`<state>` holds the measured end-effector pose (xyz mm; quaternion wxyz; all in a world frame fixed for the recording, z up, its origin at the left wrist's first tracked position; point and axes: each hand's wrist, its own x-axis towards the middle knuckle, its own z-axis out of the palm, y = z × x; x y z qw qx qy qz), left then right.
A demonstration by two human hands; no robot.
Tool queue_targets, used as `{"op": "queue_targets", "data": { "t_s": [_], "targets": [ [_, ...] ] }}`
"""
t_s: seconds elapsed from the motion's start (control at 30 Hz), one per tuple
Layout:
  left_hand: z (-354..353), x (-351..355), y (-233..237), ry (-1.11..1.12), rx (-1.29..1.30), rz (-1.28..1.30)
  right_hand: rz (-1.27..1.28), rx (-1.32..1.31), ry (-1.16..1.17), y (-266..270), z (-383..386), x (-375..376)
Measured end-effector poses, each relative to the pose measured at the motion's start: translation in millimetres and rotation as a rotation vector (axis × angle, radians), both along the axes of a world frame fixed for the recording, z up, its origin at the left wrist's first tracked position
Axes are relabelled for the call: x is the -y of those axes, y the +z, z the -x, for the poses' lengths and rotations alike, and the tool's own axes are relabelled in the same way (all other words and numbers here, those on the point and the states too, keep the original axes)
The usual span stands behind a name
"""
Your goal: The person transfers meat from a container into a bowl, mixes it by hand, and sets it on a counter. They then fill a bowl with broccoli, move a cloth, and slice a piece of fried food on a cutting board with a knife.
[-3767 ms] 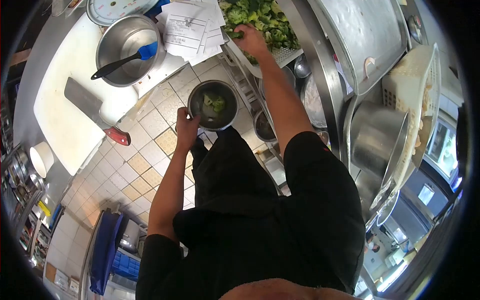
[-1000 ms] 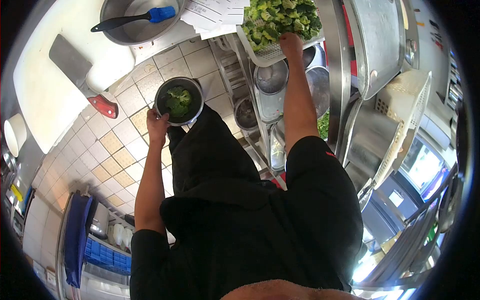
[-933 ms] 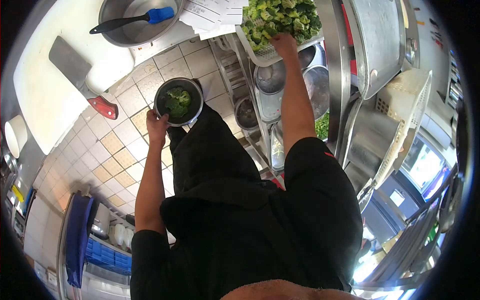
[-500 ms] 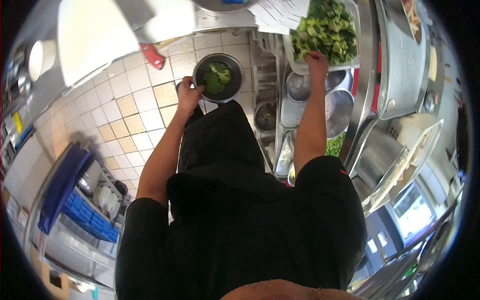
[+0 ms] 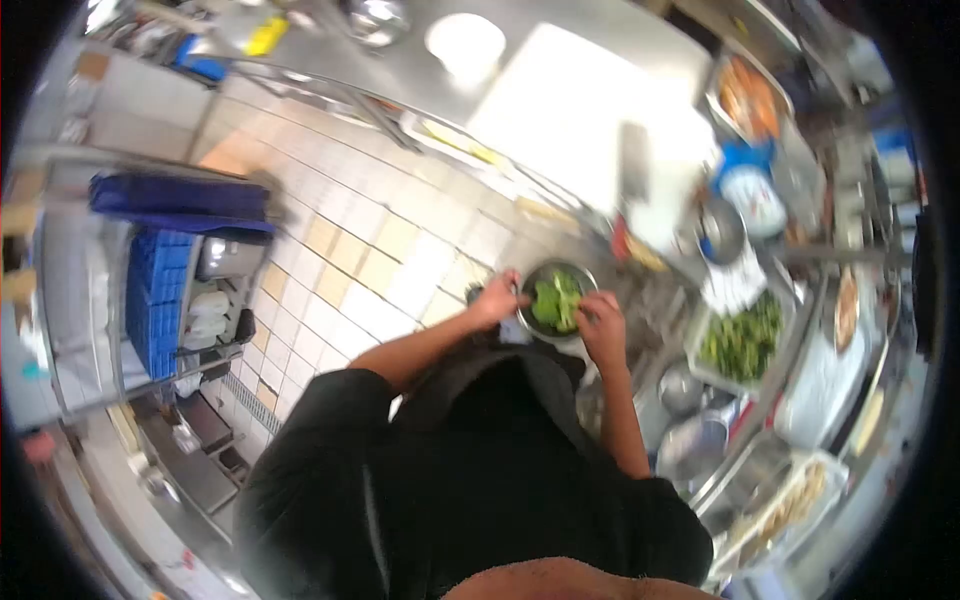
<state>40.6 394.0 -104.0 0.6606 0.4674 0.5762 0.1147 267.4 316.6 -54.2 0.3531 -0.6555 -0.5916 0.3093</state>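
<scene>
A round metal bowl [image 5: 545, 328] with green broccoli pieces [image 5: 557, 300] inside is held in front of my body. Gripping its left rim is my left hand [image 5: 498, 300], fingers closed on the edge. My right hand [image 5: 602, 318] is at the bowl's right side, fingers pressed together over the rim beside the broccoli; whether a piece is between them is too blurred to tell. To the right stands a white tray [image 5: 698, 365] full of green broccoli [image 5: 742, 340].
White cutting boards [image 5: 560, 110] lie on the steel counter [image 5: 400, 75] ahead, with a knife [image 5: 632, 175] at the right. Blue crates [image 5: 160, 300] stand on a left rack. A scale [image 5: 752, 200] and an orange food tray [image 5: 748, 100] are at the upper right.
The view has turned toward the left. My right hand has left the broccoli tray and come to the bowl, which my left hand still holds.
</scene>
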Motion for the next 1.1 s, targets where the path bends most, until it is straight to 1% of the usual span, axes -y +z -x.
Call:
{"op": "queue_targets", "data": {
  "t_s": [0.03,0.07,0.1,0.17,0.2,0.23,0.3,0.37,0.4,0.5,0.57,0.63,0.7,0.73,0.8,0.83,0.9,0.97,1.0,1.03,1.1],
  "targets": [
    [24,-10,19,0.057,0.032,0.051,-0.013,-0.056,-0.011,2,17,-16],
    [51,-17,25,0.121,0.077,0.031,-0.012,-0.107,-0.024,5,34,-35],
    [74,-22,22,0.178,0.130,0.024,0.025,-0.140,-0.003,11,50,-56],
    [128,-32,2,0.237,0.114,-0.132,0.121,-0.188,0.022,25,79,-94],
    [156,-37,-11,0.318,0.103,-0.123,0.175,-0.230,0.050,29,95,-111],
    [177,-41,6,0.439,0.133,-0.119,0.160,-0.175,0.074,30,109,-129],
    [225,-43,1,0.620,0.151,-0.130,0.137,-0.066,0.113,23,136,-162],
    [269,-43,6,0.777,0.171,-0.134,0.182,0.057,0.200,-3,159,-191],
    [291,-41,0,0.845,0.152,-0.120,0.207,0.121,0.245,-17,169,-203],
    [348,-29,-16,1.049,0.080,-0.084,0.028,0.478,0.608,-46,205,-227],
    [385,-13,-75,1.223,0.176,-0.135,0.211,0.554,0.829,-60,229,-253],
    [411,-2,-75,1.216,0.144,-0.131,0.356,0.580,1.001,-65,266,-298],
    [434,4,-76,1.422,0.254,0.008,0.477,0.555,1.125,-59,310,-339],
    [447,-1,-76,1.508,0.240,0.028,0.448,0.529,1.174,-63,331,-363],
    [470,0,-79,1.678,0.200,0.094,0.359,0.573,1.235,-57,380,-408],
    [486,-4,-79,1.677,0.175,0.113,0.311,0.592,1.263,-47,409,-434],
    [511,-31,-48,1.792,0.080,0.083,0.358,0.500,1.238,-18,473,-478],
    [542,-57,-35,1.842,0.103,-0.004,0.215,0.460,1.256,16,531,-517],
    [558,-73,-33,1.857,0.126,-0.048,0.176,0.426,1.285,24,558,-538],
    [576,-86,-28,1.821,0.189,-0.075,0.135,0.397,1.305,31,584,-559],
    [605,-117,-24,1.860,0.209,-0.150,0.002,0.352,1.334,23,637,-599]
  ]
}}
